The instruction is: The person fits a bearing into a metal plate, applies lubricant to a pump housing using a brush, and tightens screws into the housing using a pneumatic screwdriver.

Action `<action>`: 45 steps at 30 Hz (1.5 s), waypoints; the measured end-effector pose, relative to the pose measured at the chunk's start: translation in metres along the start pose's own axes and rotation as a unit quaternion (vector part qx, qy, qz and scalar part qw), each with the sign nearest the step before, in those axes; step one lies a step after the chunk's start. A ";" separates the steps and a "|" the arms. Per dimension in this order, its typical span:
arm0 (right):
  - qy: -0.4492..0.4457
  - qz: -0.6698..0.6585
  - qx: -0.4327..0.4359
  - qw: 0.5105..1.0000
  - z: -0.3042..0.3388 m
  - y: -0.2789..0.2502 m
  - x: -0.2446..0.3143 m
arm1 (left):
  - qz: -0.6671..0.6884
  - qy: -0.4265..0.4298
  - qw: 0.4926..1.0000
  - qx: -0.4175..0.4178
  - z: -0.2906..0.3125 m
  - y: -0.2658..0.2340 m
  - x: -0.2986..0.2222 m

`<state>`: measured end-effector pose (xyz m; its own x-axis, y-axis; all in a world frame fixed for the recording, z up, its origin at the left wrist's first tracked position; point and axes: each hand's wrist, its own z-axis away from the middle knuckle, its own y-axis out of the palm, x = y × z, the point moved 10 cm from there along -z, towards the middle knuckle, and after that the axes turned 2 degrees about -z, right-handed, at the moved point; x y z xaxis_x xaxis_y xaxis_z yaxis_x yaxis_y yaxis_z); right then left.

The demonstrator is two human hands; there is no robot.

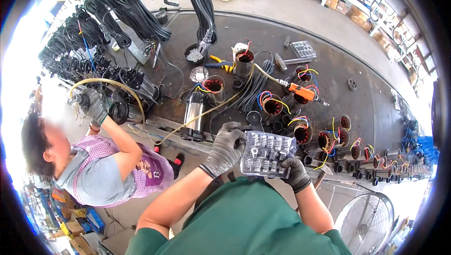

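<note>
In front of my body I hold a clear plastic compartment tray with small parts in its cells. My left hand, in a grey knit glove, is closed at the tray's upper left edge; its fingertips are partly hidden. At the lower right edge, my gloved right hand grips the tray with the thumb over the top. Just beyond the tray, metal motor cylinders with red, blue and yellow wires stand on the dark workbench. An orange air screwdriver lies across some of them.
To my left a co-worker handles black parts with gloved hands. Coiled black cables pile up at the left. Yellow-handled pliers, a hammer and another clear tray lie on the bench. A fan stands lower right.
</note>
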<state>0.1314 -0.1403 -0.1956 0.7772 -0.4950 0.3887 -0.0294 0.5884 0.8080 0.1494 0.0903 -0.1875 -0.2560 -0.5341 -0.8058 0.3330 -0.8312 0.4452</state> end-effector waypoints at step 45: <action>-0.281 -0.010 -0.171 0.944 0.121 -0.111 0.214 | -0.143 0.091 0.984 -0.049 0.057 0.028 -0.077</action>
<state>0.2248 -0.3891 -0.1481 0.3160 -0.7127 0.6263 0.2602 0.6999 0.6652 0.1264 0.0995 -0.0906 -0.1882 -0.2374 -0.9530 0.3593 -0.9197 0.1581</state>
